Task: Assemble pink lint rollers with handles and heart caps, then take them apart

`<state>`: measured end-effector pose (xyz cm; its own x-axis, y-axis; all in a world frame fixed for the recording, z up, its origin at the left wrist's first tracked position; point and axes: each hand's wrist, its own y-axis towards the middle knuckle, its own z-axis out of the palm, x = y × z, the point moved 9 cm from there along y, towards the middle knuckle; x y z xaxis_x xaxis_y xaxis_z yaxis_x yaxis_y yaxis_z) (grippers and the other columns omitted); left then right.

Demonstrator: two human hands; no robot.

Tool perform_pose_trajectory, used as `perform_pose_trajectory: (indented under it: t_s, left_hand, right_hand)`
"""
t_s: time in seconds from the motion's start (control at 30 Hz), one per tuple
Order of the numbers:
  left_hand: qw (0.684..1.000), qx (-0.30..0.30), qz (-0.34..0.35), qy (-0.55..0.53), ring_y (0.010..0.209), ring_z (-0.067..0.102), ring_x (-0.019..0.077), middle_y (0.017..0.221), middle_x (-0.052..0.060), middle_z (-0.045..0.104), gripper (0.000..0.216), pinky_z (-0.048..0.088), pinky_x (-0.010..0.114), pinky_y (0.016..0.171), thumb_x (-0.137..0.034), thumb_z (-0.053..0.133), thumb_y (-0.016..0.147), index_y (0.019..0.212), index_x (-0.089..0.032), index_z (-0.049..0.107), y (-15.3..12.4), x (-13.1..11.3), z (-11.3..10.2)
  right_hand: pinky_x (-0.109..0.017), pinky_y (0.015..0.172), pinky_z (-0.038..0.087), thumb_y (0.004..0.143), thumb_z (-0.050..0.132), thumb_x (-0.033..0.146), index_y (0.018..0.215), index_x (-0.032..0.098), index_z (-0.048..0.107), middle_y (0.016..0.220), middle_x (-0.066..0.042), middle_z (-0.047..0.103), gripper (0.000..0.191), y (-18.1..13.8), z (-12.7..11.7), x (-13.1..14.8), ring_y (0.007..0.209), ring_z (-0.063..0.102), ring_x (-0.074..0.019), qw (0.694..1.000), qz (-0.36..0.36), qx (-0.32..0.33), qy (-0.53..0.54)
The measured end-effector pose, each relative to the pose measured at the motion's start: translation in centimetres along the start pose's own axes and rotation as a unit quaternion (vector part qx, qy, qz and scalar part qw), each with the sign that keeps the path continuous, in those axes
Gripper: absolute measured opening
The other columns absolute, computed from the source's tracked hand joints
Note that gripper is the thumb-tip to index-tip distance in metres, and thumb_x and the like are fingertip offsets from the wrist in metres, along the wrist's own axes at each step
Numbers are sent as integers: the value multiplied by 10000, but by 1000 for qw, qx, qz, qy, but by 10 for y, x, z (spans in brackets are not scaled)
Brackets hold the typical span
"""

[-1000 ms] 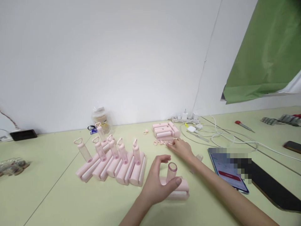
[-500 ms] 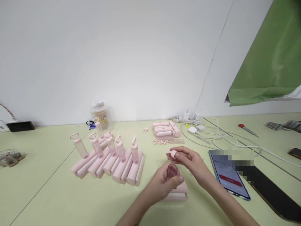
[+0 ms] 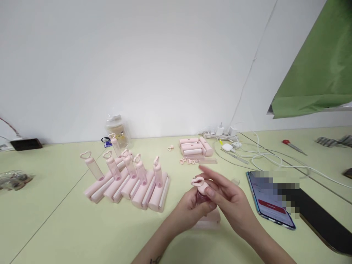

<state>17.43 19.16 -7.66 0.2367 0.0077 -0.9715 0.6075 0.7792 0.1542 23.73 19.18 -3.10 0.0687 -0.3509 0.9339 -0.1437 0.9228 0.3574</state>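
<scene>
Low in the middle of the view, my left hand (image 3: 187, 209) is wrapped round a small translucent pink bottle (image 3: 200, 198), mostly hidden by the fingers. My right hand (image 3: 232, 200) pinches a pale pink cap with a heart-shaped loop (image 3: 202, 185) at the bottle's mouth; I cannot tell whether it is screwed on. Beneath my hands lies a pale pink roller case (image 3: 209, 220), partly covered. To the left, several similar cases (image 3: 158, 198) lie side by side, with capped translucent bottles (image 3: 140, 172) on them.
Farther back are stacked pink cases (image 3: 192, 148), loose heart-loop caps (image 3: 188, 161) and clear tubes (image 3: 207, 160). A phone (image 3: 271, 201) and a black slab (image 3: 313, 216) lie at right, near white cables (image 3: 264, 157). A bagged cup (image 3: 117, 130) stands by the wall.
My right hand has brought the cap left and down onto the bottle's mouth, and its loop now shows. My left hand still holds the bottle. The view has shifted slightly.
</scene>
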Motion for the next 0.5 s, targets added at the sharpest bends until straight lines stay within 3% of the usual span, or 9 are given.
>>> perform_pose_trajectory:
  t_s: [0.07, 0.17, 0.5]
  left_hand:
    - [1000, 3, 1, 1, 592, 357, 83, 655, -34, 385, 296, 301, 205, 551, -442, 549, 803, 892, -161, 518, -1, -3, 1]
    - [1000, -5, -6, 5, 595, 353, 88, 646, -36, 387, 324, 296, 206, 548, -454, 549, 800, 934, -161, 518, -2, -4, 1]
    - [1000, 3, -5, 1, 605, 366, 87, 669, -33, 396, 340, 316, 206, 558, -463, 561, 784, 928, -163, 491, -1, -5, 1]
  right_hand:
    - [-276, 703, 539, 811, 583, 294, 1008, 315, 653, 980, -37, 651, 210, 0, 4, 6, 897, 617, -202, 998, -37, 25, -51]
    - [-273, 773, 519, 811, 582, 244, 923, 309, 688, 954, -31, 660, 167, -1, 1, 13, 933, 597, -193, 992, -82, 31, -96]
    - [-341, 779, 524, 769, 637, 297, 892, 251, 659, 920, -54, 689, 134, 1, -7, 1, 873, 631, -222, 990, -18, 31, -137]
